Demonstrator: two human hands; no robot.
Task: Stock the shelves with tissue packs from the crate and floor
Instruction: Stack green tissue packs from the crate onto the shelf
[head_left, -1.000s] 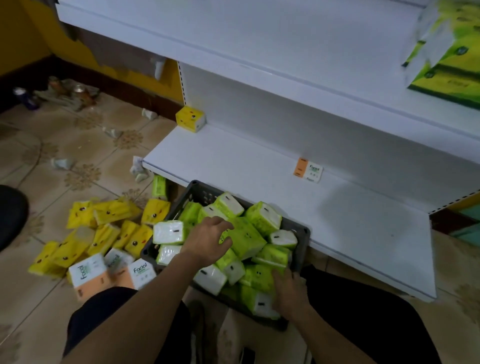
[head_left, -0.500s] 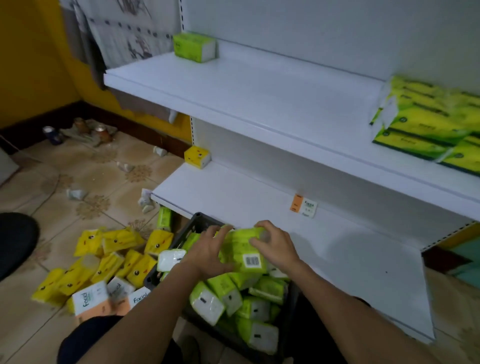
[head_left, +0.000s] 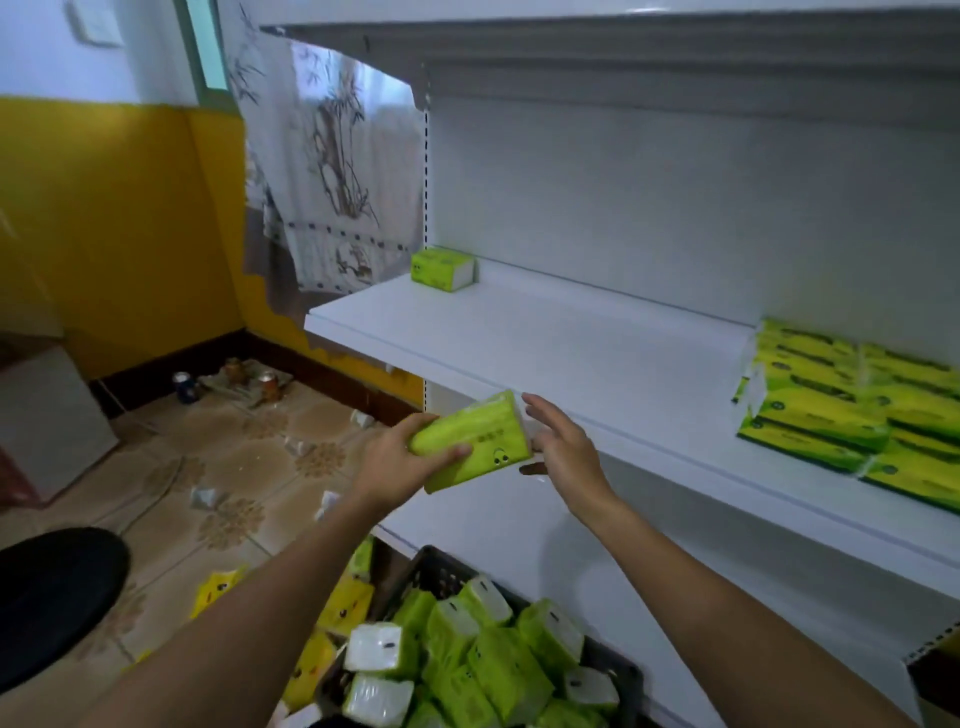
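Head view has your left hand (head_left: 395, 462) wrapped round the left end of a green tissue pack (head_left: 478, 441), holding it tilted just below the front edge of the middle shelf (head_left: 571, 353). Your right hand (head_left: 561, 447) waits just beside the pack's other end with fingers spread and straight, gripping nothing. Whether it touches the wrap I cannot tell. It looks like a guiding hand, ready to steady the pack over the shelf's lip. A lone pack (head_left: 441, 269) sits in the shelf's back left corner, likely the start of a row, and stacked packs (head_left: 841, 410) fill the shelf's right end. The crate (head_left: 628, 675) below the shelf is heaped with green packs, and yellow packs (head_left: 343, 608) lie on the floor below and left of it, so most of the stocking remains.
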